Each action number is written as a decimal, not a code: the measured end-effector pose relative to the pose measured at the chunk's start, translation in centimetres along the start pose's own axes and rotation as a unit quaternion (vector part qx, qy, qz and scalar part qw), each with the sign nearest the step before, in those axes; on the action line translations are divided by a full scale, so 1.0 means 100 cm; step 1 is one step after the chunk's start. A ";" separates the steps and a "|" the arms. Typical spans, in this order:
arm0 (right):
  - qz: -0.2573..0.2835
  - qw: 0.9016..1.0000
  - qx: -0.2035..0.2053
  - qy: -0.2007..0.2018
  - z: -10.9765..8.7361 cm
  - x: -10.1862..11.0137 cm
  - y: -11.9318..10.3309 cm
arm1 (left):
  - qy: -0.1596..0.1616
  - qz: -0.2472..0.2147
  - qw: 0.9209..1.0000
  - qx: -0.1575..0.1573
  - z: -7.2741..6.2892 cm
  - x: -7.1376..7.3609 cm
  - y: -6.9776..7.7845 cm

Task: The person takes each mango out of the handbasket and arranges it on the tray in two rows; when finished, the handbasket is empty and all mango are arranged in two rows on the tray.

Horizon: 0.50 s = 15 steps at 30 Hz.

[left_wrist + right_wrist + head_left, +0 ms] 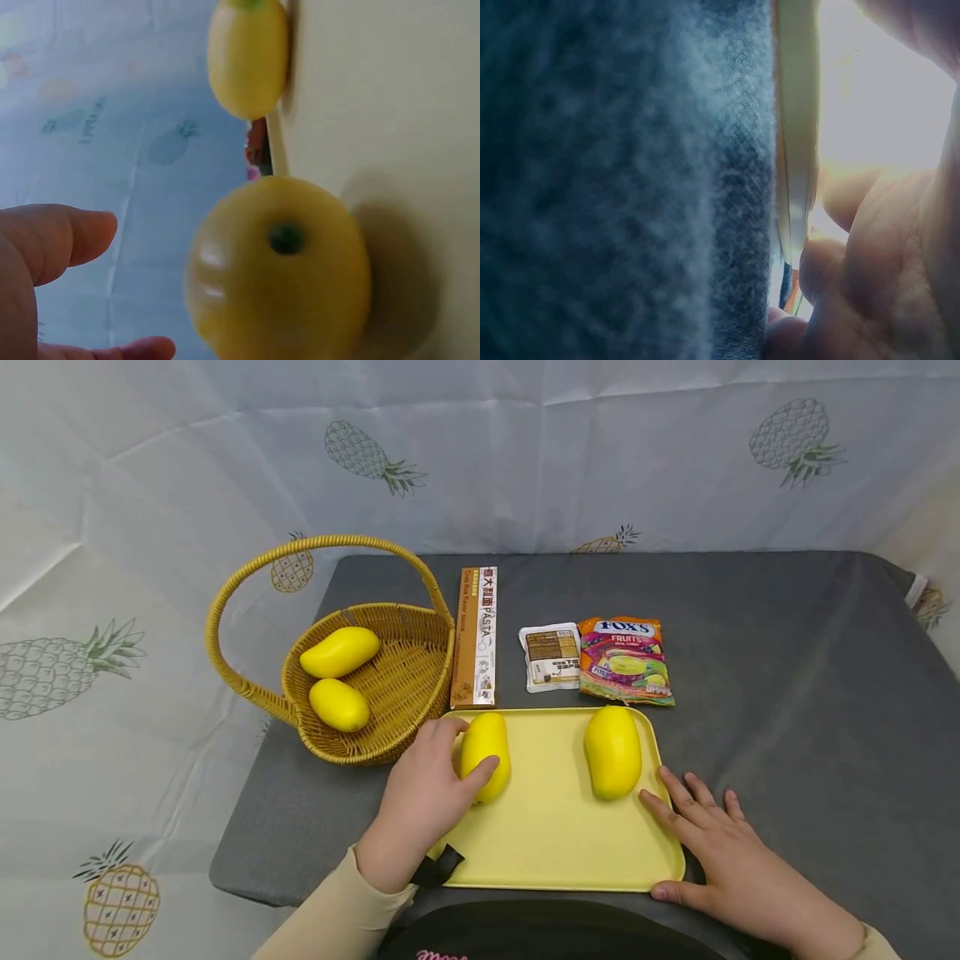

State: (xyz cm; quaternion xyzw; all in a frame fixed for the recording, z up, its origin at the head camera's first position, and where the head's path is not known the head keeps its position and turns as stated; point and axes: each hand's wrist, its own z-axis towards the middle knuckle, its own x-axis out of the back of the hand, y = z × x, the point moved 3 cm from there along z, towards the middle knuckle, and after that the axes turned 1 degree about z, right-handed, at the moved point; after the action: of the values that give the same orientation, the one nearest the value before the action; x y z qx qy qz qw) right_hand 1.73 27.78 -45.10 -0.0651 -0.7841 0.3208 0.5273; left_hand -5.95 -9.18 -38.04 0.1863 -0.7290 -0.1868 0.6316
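On the left of the yellow tray [555,852], the step, I'd say, is a grasp: the left hand [426,787] spreads about a mango [485,741], its grip unclosed, so taking it calls for a pinch. That mango lies plump, smooth and yellow, green-tipped; the splayed right hand [716,847] rests against the tray's right edge.

a long, narrow brown-and-white pasta box [474,637] lies on the grey cloth-covered bench [787,677]. to its right, a flat white-and-brown packet [551,657] lies against a glossy multicoloured bag of fox's fruits candy [626,660]. behind the bench hangs a pale fabric curtain [525,468] printed with pineapples.
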 end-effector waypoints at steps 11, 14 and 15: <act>0.005 1.000 0.007 0.004 -0.001 -0.002 0.003 | 0.111 -0.096 0.987 0.064 0.014 0.105 -0.031; 0.004 1.000 0.007 0.004 -0.001 -0.003 0.004 | 0.113 -0.132 0.981 0.089 0.027 0.127 -0.047; 0.005 1.000 0.005 0.003 -0.001 -0.003 0.004 | 0.108 -0.145 0.978 0.098 0.032 0.132 -0.052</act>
State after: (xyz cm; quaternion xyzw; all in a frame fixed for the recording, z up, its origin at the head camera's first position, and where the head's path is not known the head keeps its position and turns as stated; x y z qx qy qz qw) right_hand 1.78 28.03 -45.55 -0.0676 -0.7808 0.3271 0.5280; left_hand -10.65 -20.26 -29.82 0.3706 -0.6361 -0.1828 0.6516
